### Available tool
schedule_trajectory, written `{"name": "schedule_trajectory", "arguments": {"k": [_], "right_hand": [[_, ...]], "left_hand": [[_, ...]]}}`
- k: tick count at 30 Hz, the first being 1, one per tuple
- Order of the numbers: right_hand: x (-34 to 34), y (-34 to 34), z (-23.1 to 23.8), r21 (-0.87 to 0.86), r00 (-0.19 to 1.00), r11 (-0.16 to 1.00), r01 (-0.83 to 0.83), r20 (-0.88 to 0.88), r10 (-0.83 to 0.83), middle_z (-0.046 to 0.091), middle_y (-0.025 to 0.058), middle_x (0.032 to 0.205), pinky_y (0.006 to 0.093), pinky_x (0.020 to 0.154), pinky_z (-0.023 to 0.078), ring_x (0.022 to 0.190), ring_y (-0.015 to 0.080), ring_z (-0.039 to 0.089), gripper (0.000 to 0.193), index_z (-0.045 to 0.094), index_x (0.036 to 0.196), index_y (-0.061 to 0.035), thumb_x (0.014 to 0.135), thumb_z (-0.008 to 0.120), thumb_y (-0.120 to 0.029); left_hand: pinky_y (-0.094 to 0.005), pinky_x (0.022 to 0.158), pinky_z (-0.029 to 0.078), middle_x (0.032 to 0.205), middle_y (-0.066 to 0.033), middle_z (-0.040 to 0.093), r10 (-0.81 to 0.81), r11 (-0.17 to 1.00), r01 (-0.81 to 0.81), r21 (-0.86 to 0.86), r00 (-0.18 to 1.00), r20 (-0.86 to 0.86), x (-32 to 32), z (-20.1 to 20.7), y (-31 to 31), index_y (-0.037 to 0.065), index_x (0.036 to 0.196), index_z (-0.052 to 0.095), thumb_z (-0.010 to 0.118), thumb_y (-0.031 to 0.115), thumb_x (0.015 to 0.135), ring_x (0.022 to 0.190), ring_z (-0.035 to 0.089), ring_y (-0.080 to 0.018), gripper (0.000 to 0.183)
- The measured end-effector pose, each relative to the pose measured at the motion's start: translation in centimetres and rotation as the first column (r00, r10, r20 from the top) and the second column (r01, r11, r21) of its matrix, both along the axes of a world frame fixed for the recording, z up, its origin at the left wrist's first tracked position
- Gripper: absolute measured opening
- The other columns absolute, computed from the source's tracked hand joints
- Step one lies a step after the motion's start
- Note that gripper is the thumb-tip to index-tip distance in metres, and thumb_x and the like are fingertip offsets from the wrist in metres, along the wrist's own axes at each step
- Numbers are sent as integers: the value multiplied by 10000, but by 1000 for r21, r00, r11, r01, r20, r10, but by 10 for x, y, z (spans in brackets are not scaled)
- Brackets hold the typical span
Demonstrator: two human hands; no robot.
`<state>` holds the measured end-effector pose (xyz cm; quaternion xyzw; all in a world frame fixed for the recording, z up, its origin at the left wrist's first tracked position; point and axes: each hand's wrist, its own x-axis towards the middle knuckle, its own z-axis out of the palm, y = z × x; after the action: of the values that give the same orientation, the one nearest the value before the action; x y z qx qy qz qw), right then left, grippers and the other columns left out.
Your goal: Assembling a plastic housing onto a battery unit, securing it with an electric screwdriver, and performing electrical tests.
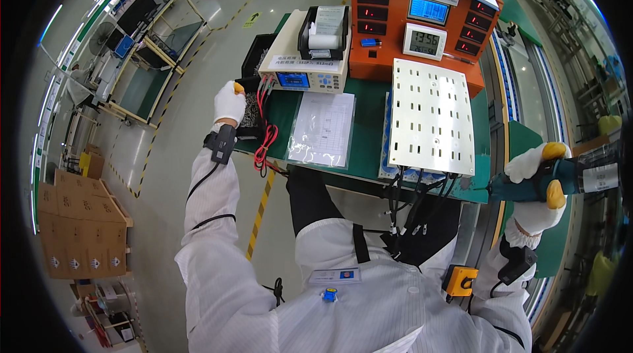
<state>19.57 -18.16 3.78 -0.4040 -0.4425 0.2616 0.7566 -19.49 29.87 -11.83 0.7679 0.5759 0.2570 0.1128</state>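
Left hand [229, 104]: white glove, yellow fingertips, at the left edge of the screw bin [248, 133]. Grip curled, fingers drawn in together; I cannot tell whether a screw is pinched there. The bin is black, sits at the left edge of the green worktop [369, 114], and holds a heap of small metal screws [250, 114] (too small to make out singly).

Right hand [535, 212]: gloved alike, grip wrapped around the dark teal power tool [560, 177], thumb and fingers on opposite sides of its body. The tool lies crosswise just beyond the right edge of the worktop; whether its near end touches that edge, I cannot tell.

Between the hands, toward the right of the worktop: white panel [432, 116], slotted in rows, resting over a blue layer [387, 122]. Black cables [395, 205] hang from its front end, toward the person's lap.

Left of the panel, a paper sheet [322, 129] in a clear sleeve lies flat. Behind it, the meter [300, 81], screen lit, red leads [267, 145] drooping past the worktop's front edge; a small printer [324, 33] stands on top. Behind the panel, the orange cabinet [374, 56] with red displays, a clock [424, 42] before it.
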Motion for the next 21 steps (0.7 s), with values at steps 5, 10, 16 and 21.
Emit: {"name": "schedule_trajectory", "arguments": {"k": [5,10,16,21], "right_hand": [[-15,5,8,25,1000,1000,-4,14,3,590,146,927,447,795,537,807,274,620,630,434,1293,-13,819,744,-288],[-18,-1,0,8,998,1000,23,54,-24,619,139,962,405,795,544,832,253,635,611,462,1278,-30,817,769,-290],[-15,-15,3,-20,989,999,48,143,-45,603,135,938,425,807,545,828,271,633,614,457,1302,-56,815,750,-290],[-12,-19,2,-53,1000,998,21,8,-20,623,123,981,407,875,550,888,263,648,680,444,1310,-73,790,811,-311]], "left_hand": [[-430,837,533,985,-186,700,-174,985,174,-24,952,-252,11,9,-17,60,1016,686,612,55,811,962,662,-383,219],[-466,909,529,1109,-221,674,-217,959,70,-275,804,-554,4,-36,2,71,1108,695,567,112,869,1062,640,-400,274],[-461,876,539,1058,-207,689,-74,988,4,-157,891,-448,8,-39,1,86,1027,718,600,147,863,1006,659,-397,211],[-465,798,540,942,-172,708,-16,1000,8,-26,942,-337,8,-14,-3,97,909,711,741,233,790,925,675,-380,183]]}}
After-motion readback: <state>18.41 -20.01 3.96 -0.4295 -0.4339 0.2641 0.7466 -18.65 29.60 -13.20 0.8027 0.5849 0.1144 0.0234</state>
